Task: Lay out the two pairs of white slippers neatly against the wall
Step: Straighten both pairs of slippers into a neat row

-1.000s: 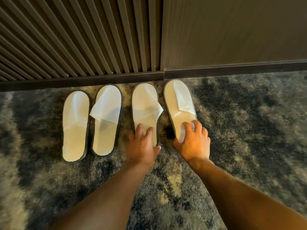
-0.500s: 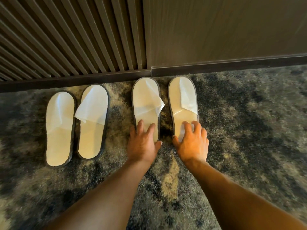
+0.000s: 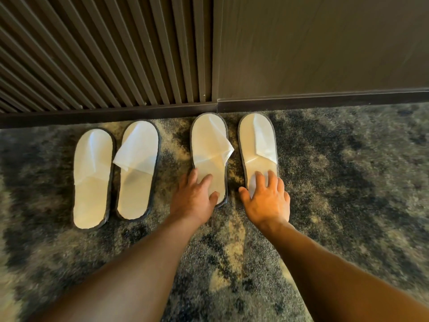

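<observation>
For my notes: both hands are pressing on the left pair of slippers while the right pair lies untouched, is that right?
Not quite: the head view shows the left hand and right hand pressing on the right pair, one slipper each, while the left pair lies untouched.

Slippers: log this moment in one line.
left hand flat on third slipper | right hand flat on fourth slipper | toes at baseboard

We take this for a hotel room or its entry. The floor is thick carpet (image 3: 348, 182) mottled grey and cream. The wall (image 3: 325, 43) is dark panelling, part slatted, with a dark skirting (image 3: 325, 101). 4 thin white slippers (image 3: 91, 177) of the disposable guest kind lie by it.
</observation>
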